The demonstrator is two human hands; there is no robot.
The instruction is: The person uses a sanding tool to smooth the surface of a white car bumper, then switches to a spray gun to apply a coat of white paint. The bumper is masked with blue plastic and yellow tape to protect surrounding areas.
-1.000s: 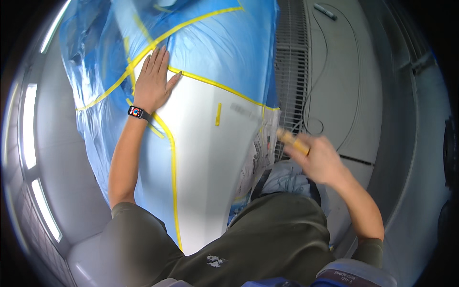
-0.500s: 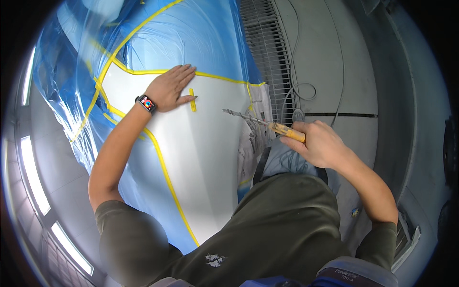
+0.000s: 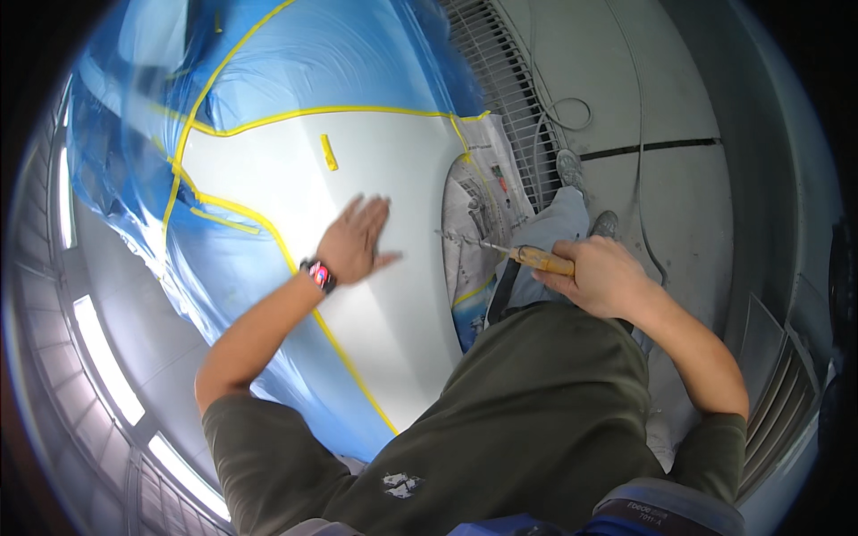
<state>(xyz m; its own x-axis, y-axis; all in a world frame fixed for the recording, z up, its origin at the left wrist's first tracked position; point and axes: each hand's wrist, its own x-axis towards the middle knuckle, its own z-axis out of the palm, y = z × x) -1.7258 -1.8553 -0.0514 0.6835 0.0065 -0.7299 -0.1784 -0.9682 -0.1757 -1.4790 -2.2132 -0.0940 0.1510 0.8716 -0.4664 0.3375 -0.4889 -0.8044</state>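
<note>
Left hand [image 3: 357, 237] has slid from the strip's ten o'clock to its five o'clock; that yellow strip [image 3: 329, 152] sits stuck on the white panel [image 3: 402, 170]. Hand's blurred, fingers out, gripping nothing, over the panel; can't tell if my palm touches. Watch [image 3: 319, 275] on that wrist. Right hand [image 3: 608, 277], at three o'clock from my left, has its fingers wrapped round the handle of the tool [image 3: 541, 260]; thin metal shaft points between nine and ten o'clock, tip by the panel's edge, blurred, contact unclear. Panel lies between ten and eleven o'clock from my belly. Yellow tape [image 3: 331, 110] borders it at twelve o'clock and down its nine o'clock side, blue film [image 3: 340, 58] beyond. Printed paper [image 3: 487, 196] fills the curved cutout at three o'clock. Grate [image 3: 500, 80] between one and two o'clock, cable [image 3: 641, 134] on the floor past it.
</note>
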